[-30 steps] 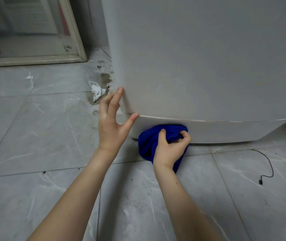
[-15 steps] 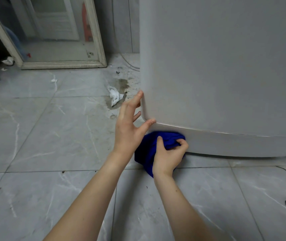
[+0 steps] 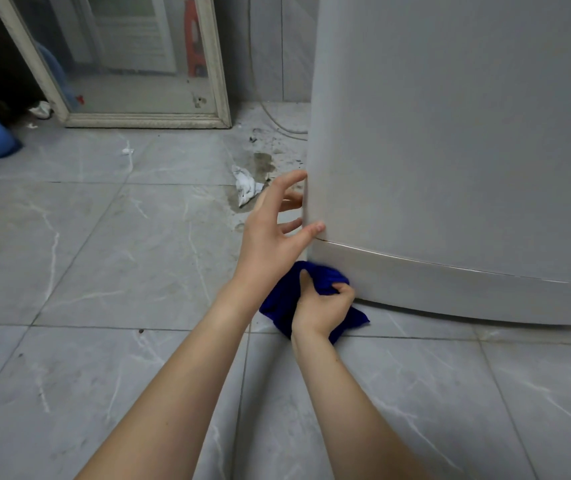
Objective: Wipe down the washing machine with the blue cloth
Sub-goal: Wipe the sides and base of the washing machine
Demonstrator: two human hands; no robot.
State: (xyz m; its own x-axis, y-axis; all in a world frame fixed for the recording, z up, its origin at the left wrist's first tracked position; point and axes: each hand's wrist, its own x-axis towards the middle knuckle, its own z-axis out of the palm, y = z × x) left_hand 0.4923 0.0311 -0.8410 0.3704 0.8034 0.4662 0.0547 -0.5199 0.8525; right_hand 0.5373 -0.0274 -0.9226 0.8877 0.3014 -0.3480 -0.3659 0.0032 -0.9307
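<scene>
While the right hand (image 3: 322, 308) bunches the blue cloth (image 3: 324, 277) against the lower left corner of the washing machine (image 3: 450, 150), the step in hand looks like wiping the base panel (image 3: 467, 292) just above the floor (image 3: 104, 271). From the head view, its fingers (image 3: 343, 289) are curled tight round a wad of the cloth, thumb on the near side. The wad is pressed to the panel's corner and a loose flap trails onto the floor beneath the wrist. The left hand (image 3: 272, 233) holds nothing: fingers spread and straight, tips and thumb resting on the machine's corner edge above the seam, seemingly as a brace. Next, I judge, the cloth must be dragged along the panel or round the corner, with pressure kept on and the flap kept clear of the stain (image 3: 263, 164) behind.
</scene>
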